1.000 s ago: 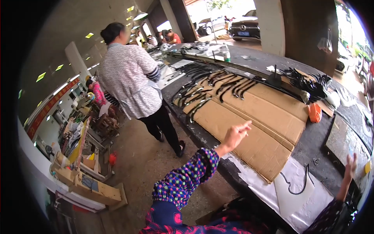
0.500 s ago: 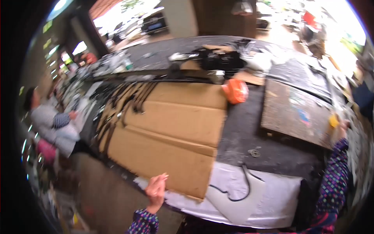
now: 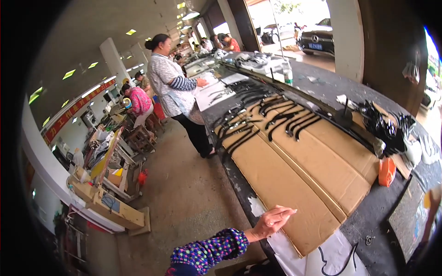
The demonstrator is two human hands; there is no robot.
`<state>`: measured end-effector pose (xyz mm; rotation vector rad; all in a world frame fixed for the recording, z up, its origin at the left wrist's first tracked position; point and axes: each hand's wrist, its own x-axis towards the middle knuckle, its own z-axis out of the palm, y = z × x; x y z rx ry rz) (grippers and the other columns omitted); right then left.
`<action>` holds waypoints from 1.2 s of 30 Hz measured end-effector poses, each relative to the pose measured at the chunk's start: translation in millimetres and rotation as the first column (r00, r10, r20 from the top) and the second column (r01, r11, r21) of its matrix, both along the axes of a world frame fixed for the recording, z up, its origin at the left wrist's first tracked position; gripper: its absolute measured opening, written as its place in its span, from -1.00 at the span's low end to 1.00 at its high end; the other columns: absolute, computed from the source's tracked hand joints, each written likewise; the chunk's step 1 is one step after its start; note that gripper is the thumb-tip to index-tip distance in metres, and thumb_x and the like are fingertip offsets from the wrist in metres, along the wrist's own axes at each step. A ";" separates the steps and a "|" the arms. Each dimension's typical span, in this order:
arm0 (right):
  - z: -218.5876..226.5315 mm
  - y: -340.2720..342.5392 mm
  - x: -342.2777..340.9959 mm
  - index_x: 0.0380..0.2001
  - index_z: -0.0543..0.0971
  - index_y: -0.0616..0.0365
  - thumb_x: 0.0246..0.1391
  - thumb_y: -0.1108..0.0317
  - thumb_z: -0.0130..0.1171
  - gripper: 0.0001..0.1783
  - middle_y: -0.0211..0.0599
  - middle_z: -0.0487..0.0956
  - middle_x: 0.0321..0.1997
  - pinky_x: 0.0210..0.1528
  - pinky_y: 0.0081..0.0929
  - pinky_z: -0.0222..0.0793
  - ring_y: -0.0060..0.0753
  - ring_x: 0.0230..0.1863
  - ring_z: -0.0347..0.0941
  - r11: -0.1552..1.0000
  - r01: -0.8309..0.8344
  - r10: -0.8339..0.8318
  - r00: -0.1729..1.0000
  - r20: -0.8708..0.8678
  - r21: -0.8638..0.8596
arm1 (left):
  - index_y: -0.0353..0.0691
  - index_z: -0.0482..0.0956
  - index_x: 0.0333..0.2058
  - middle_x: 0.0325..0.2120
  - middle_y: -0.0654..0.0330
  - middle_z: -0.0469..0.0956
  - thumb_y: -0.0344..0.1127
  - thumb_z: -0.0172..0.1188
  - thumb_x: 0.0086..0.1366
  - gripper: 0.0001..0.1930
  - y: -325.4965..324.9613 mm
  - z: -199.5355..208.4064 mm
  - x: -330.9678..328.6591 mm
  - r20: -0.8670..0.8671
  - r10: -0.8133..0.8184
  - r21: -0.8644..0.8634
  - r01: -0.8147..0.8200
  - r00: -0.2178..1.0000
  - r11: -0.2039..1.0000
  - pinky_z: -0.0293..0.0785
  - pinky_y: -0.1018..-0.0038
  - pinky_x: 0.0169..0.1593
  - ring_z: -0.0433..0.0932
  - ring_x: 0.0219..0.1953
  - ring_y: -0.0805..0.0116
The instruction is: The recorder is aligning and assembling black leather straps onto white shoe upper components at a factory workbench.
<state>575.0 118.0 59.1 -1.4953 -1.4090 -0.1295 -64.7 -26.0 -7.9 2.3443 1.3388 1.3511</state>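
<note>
My left hand (image 3: 272,221) hovers over the near edge of a large sheet of brown cardboard (image 3: 294,188), its fingertips pinched together. Whatever they may hold is too small to make out. At the right rim, my right hand (image 3: 435,202) is partly cut off and blurred; its fingers are around a small yellow object (image 3: 427,199) above a worn, paint-marked board (image 3: 410,216). Several black curved strips (image 3: 299,123) lie in a row across the far part of the cardboard. White sheeting (image 3: 294,257) with a black curved strip on it shows below the cardboard's near edge.
An orange tape-like roll (image 3: 387,172) stands by the cardboard's right corner, near a pile of black strips (image 3: 386,126). A small metal ring piece (image 3: 369,240) lies on the dark table. A co-worker (image 3: 172,87) stands at the table's far left side. A cluttered bench (image 3: 110,170) stands across the floor.
My view has swung left, bringing the co-worker and the workshop floor further in. My right hand has shifted to the picture's edge, still with the yellow object. My left hand stays pinched near the cardboard's edge.
</note>
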 end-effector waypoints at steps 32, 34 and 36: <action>-41.2 11.9 -648.4 0.14 0.32 0.32 -0.02 0.15 0.37 -0.26 0.02 0.32 0.26 0.25 -0.03 0.15 0.12 0.28 0.21 0.369 -0.697 0.926 0.220 0.307 -0.615 | -0.41 0.46 -0.14 -0.22 -0.07 0.62 -0.14 0.60 -0.20 -0.30 312.9 25.3 -504.2 0.643 0.620 -0.171 -0.704 0.450 0.689 0.47 0.24 -0.01 0.60 -0.16 0.08; -39.3 8.9 -650.9 0.12 0.35 0.31 -0.03 0.14 0.38 -0.27 0.00 0.33 0.25 0.24 -0.04 0.16 0.10 0.27 0.22 0.343 -0.702 0.937 0.206 0.283 -0.624 | -0.40 0.44 -0.13 -0.19 -0.07 0.59 -0.10 0.60 -0.18 -0.28 339.2 18.7 -548.4 0.536 0.693 -0.059 -0.798 0.482 0.600 0.46 0.24 0.00 0.57 -0.11 0.05; -41.0 11.8 -648.8 0.10 0.38 0.29 -0.04 0.13 0.40 -0.29 -0.03 0.34 0.25 0.19 -0.05 0.21 0.08 0.25 0.25 0.364 -0.669 0.930 0.229 0.286 -0.648 | -0.37 0.40 -0.06 -0.13 -0.10 0.55 -0.04 0.58 -0.14 -0.23 370.5 12.3 -540.9 0.578 0.667 -0.124 -0.757 0.470 0.641 0.43 0.27 0.04 0.54 -0.05 0.01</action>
